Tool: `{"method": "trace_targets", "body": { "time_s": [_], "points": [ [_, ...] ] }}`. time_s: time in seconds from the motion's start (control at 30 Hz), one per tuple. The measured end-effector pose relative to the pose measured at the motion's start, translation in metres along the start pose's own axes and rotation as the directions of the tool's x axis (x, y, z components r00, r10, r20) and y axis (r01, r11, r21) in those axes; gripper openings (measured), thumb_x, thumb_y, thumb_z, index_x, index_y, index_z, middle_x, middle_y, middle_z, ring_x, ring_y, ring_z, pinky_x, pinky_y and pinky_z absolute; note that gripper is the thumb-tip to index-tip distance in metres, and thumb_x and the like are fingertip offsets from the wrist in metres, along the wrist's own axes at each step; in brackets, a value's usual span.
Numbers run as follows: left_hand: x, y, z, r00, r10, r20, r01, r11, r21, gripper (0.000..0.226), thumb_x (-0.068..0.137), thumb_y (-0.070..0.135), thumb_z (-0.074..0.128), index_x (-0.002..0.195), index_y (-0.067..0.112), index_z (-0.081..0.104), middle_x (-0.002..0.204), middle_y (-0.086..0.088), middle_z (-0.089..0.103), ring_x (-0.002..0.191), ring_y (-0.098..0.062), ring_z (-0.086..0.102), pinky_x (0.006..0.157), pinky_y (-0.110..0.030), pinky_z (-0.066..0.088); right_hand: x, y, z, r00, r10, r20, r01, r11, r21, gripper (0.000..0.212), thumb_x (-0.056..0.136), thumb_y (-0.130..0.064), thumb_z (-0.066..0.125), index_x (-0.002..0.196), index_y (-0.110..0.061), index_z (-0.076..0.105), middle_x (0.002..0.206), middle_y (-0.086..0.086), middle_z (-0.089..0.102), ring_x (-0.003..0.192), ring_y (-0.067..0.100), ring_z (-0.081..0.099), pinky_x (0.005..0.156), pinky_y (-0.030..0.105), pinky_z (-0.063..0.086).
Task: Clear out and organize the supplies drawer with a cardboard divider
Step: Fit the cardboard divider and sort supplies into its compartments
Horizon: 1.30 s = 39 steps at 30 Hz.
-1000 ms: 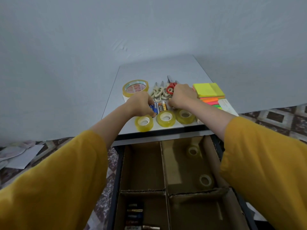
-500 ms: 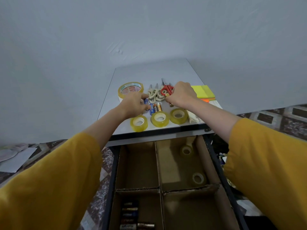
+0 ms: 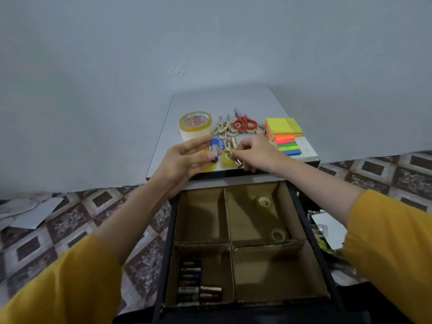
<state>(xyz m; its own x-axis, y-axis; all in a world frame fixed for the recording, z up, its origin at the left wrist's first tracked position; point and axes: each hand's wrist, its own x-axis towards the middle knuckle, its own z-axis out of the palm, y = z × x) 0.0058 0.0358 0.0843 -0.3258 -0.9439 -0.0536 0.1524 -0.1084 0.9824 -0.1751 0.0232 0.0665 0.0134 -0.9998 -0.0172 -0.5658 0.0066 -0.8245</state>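
**Batteries lifted from the tabletop, bound for the divided drawer**

Your left hand (image 3: 184, 162) pinches a blue battery (image 3: 215, 148) between thumb and fingertips, above the near edge of the tabletop (image 3: 222, 101); your right hand (image 3: 257, 153), fingers curled, grips a copper-ended battery (image 3: 236, 161) just beside it; both cells are off the surface and close together. Below, the drawer (image 3: 167, 242) stands pulled out, its cardboard divider (image 3: 228, 220) cutting it into four compartments; a stack of sorted batteries (image 3: 198, 286) lies in the near-left one, and two small tape rolls (image 3: 264, 202) sit in the far-right one.

On the tabletop, a few loose batteries (image 3: 230, 143) wait behind your hands; a small yellow tape roll (image 3: 225, 157) shows between them at the near edge; a large tape roll (image 3: 195, 126) stands toward the left edge, cream scissors (image 3: 224, 130) and red scissors (image 3: 245, 123) lie mid-row, and sticky notes (image 3: 282, 127) are stacked toward the right edge.

The cells you hold look small, rigid and smooth; they are likely dense for their size and quick to roll or slip, so a pinch across the middle of the barrel should serve best; set them down lengthwise against the stack, not dropped. The divider walls look thin and a little bowed; a knock from a wrist could probably shift them, so come in from above the near-left compartment.
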Motion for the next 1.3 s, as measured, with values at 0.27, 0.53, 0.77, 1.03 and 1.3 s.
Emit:
{"method": "trace_targets", "body": {
  "time_s": [0.27, 0.53, 0.77, 1.03, 1.3],
  "points": [
    [-0.081, -0.06, -0.038, 0.931, -0.321, 0.173, 0.272, 0.928, 0.256, 0.043, 0.072, -0.009, 0.061, 0.11, 0.013, 0.062, 0.097, -0.005, 0.071, 0.093, -0.016, 0.068, 0.077, -0.023, 0.055, -0.053, 0.031, 0.06, 0.962, -0.005, 0.274, 0.037, 0.993, -0.113, 0.013, 0.086, -0.016, 0.063, 0.074, -0.013, 0.065, 0.063, 0.0, 0.062, 0.049, 0.003, 0.056, 0.046, 0.014, 0.042],
    [-0.098, -0.134, -0.061, 0.881, -0.466, 0.076, 0.28, 0.645, 0.711, 0.036, 0.075, 0.001, 0.074, 0.102, 0.023, 0.066, 0.088, 0.008, 0.066, 0.078, -0.001, 0.065, 0.074, -0.016, 0.054, -0.044, 0.052, 0.1, 0.959, 0.01, 0.284, 0.052, 0.977, -0.209, 0.01, 0.082, -0.018, 0.069, 0.08, -0.009, 0.068, 0.069, -0.003, 0.062, 0.061, 0.005, 0.056, 0.053, 0.014, 0.041],
    [-0.069, -0.171, -0.043, 0.886, -0.408, 0.219, -0.087, 0.318, 0.944, 0.028, 0.082, 0.009, 0.065, 0.109, 0.015, 0.066, 0.105, 0.0, 0.067, 0.097, -0.012, 0.061, 0.088, -0.028, 0.051, -0.029, 0.063, 0.117, 0.948, 0.034, 0.317, 0.051, 0.965, -0.255, 0.008, 0.084, -0.019, 0.067, 0.083, -0.011, 0.066, 0.07, -0.005, 0.059, 0.06, 0.002, 0.052, 0.048, 0.008, 0.037],
    [-0.051, -0.192, -0.037, 0.82, -0.533, 0.208, -0.163, 0.13, 0.978, 0.027, 0.089, 0.011, 0.055, 0.114, 0.016, 0.064, 0.109, -0.005, 0.064, 0.097, -0.02, 0.061, 0.086, -0.037, 0.053, -0.026, 0.065, 0.117, 0.932, -0.005, 0.363, 0.125, 0.943, -0.308, 0.005, 0.085, -0.021, 0.065, 0.083, -0.019, 0.061, 0.072, -0.009, 0.056, 0.064, 0.0, 0.052, 0.052, 0.01, 0.036],
    [-0.049, -0.19, -0.035, 0.798, -0.571, 0.191, -0.165, 0.098, 0.981, 0.027, 0.09, 0.024, 0.058, 0.116, 0.019, 0.063, 0.113, -0.002, 0.063, 0.102, -0.017, 0.06, 0.089, -0.035, 0.051, -0.025, 0.067, 0.117, 0.929, -0.028, 0.369, 0.144, 0.946, -0.291, 0.006, 0.085, -0.02, 0.065, 0.087, -0.014, 0.065, 0.08, 0.0, 0.065, 0.069, 0.007, 0.057, 0.057, 0.011, 0.041]
  ]
}}
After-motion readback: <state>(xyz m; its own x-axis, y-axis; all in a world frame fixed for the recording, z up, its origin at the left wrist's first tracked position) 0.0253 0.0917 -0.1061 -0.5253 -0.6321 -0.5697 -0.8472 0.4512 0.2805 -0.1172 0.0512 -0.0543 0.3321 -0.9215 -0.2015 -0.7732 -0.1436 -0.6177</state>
